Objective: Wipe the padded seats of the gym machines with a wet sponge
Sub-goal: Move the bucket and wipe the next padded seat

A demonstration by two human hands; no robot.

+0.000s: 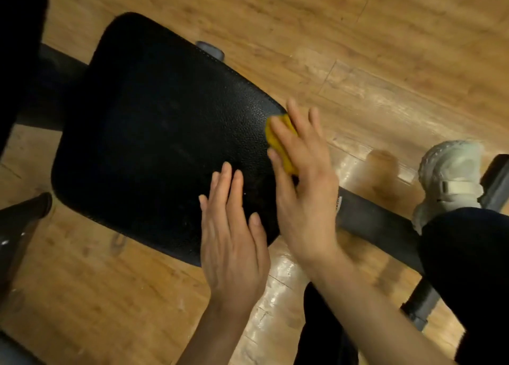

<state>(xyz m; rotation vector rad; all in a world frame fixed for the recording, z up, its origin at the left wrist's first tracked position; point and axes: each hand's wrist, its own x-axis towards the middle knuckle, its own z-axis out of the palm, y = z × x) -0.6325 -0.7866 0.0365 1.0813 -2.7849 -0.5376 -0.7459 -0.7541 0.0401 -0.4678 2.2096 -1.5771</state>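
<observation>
My right hand [305, 188] presses the yellow sponge [281, 144] flat against the black padded seat [159, 133], right at the seat's far-right corner. The fingers [286, 136] lie nearly straight over the sponge, pushing down on it rather than curling round it; only a strip of yellow shows past them. My left hand [234, 240] rests on the near edge of the seat just beside the right one, fingers straight and relaxed, grasping nothing, and I judge it to be steadying the pad while I wipe.

The seat sits on a dark metal frame [380, 227] over a wooden floor [358, 48], and my pale shoe [451, 180] is planted near the frame on the right.

What worries me here is the corner. The sponge is already at the seat's edge, so one more push outward could carry it off the pad and leave me wiping air, or drop it on the floor, where it would pick up grit. With flat fingers and no real hold, a wet sponge can also slide out from under my palm if I press unevenly. Too much pressure may squeeze water out, and drips on this glossy floor beside my shoe would be slippery. Most of the seat to the left looks dull and unwiped to me, though I cannot tell wet from dry on the dark, grained surface, so I could easily miss patches.
</observation>
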